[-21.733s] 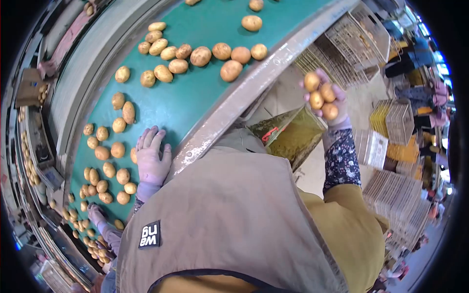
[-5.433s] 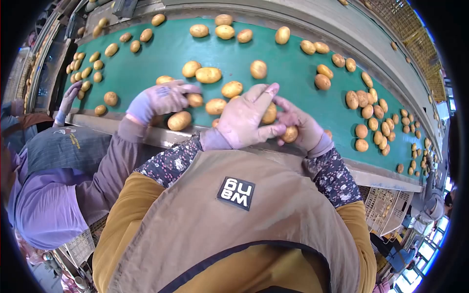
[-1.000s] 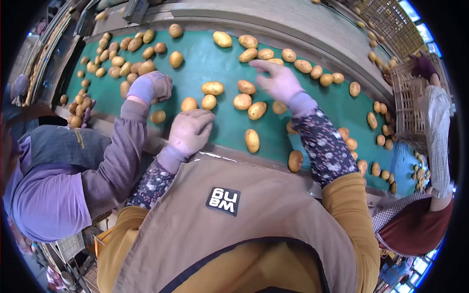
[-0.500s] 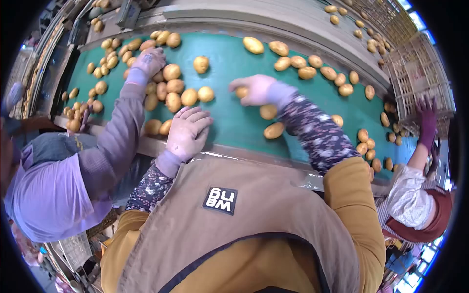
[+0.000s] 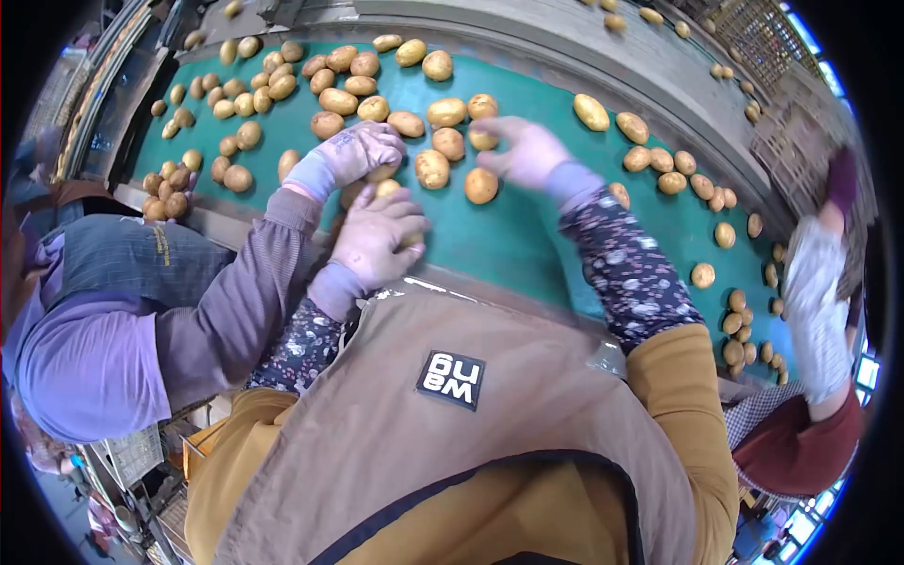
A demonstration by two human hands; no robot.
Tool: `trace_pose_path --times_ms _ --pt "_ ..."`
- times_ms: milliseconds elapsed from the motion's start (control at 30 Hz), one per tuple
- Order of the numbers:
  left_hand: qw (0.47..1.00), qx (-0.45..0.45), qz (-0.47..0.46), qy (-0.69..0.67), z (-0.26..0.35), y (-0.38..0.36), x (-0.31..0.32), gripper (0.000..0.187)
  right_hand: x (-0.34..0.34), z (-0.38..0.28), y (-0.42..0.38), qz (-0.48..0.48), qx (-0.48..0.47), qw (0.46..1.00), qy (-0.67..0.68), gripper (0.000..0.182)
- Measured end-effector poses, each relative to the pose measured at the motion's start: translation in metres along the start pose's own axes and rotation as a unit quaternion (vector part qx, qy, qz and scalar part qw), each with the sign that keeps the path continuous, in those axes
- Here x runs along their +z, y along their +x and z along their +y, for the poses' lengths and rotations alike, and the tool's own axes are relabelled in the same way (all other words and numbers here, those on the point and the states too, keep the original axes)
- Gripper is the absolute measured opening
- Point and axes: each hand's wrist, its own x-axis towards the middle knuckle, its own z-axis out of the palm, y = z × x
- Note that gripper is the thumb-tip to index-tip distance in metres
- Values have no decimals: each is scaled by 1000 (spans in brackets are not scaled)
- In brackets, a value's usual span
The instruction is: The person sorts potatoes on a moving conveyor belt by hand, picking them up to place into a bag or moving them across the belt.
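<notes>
Potatoes lie scattered over a green conveyor belt (image 5: 490, 250). My right hand (image 5: 523, 153) is over the belt, fingers apart, its fingertips beside a potato (image 5: 482, 137) that they partly cover. Just below it lies another potato (image 5: 481, 185). My left hand (image 5: 379, 235) is at the belt's near edge, fingers curled over potatoes; one potato (image 5: 388, 188) shows at its fingertips. What its palm touches is hidden. A co-worker's gloved hand (image 5: 353, 153) is right above my left hand, also over potatoes.
The co-worker's purple sleeve (image 5: 231, 282) crosses close on my left. On the far right another person's arm (image 5: 817, 301) reaches toward a crate (image 5: 800, 132). A metal rail (image 5: 527, 61) bounds the belt's far side. More potatoes (image 5: 734, 325) lie toward the right end.
My right hand has moved up and right, and the potato it held is out of it. My left hand has shifted slightly right and down. The co-worker's hand has come nearer; potatoes have shifted.
</notes>
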Motion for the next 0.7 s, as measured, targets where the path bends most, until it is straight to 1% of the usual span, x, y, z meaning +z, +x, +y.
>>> trace_pose_path --times_ms 33,67,100,133,200,267,300,333,367,400,467,533,600,633,667,700 --pt "1000 -15 23 -5 -16 -4 -1 25 27 6 4 39 -92 993 -60 50" --pt "998 -30 46 -11 -28 -6 2 26 40 -19 -4 20 -64 989 -129 46" --pt "995 -26 81 57 -25 -5 -3 28 48 -31 -9 21 -29 992 -121 46" --pt "992 -37 102 64 -28 -7 3 28 49 -37 -15 21 -52 995 -88 45" --pt "990 3 141 26 -30 -8 5 29 45 -29 -1 -82 -62 993 54 43" --pt "989 57 112 -81 -10 -3 12 32 7 -17 1 53 -20 998 30 40" --pt "994 64 46 -74 -7 -3 20 37 -9 19 10 162 -9 987 -13 41" --pt "998 63 -10 -19 -1 -4 20 44 -28 57 20 267 -5 962 -54 42" --pt "997 63 -25 -27 -1 -4 25 44 -59 73 16 271 80 955 -86 45" --pt "996 64 -41 -36 -3 -4 29 45 -78 89 10 257 202 928 -181 47" --pt "997 66 -26 -32 -3 -5 21 43 -90 156 2 103 333 918 -190 54" --pt "997 69 -6 -27 -11 -6 16 42 -72 164 -32 116 351 893 -255 59" --pt "996 -10 53 66 -31 -13 8 38 -72 160 -35 88 395 885 -230 63" --pt "990 -56 97 84 -36 -11 4 36 -68 152 -38 87 393 886 -231 63" --pt "985 -76 143 66 -48 -10 4 36 -64 143 -41 69 349 909 -216 61" --pt "983 -64 161 67 -52 -13 1 37 -60 129 -45 51 304 930 -200 59"
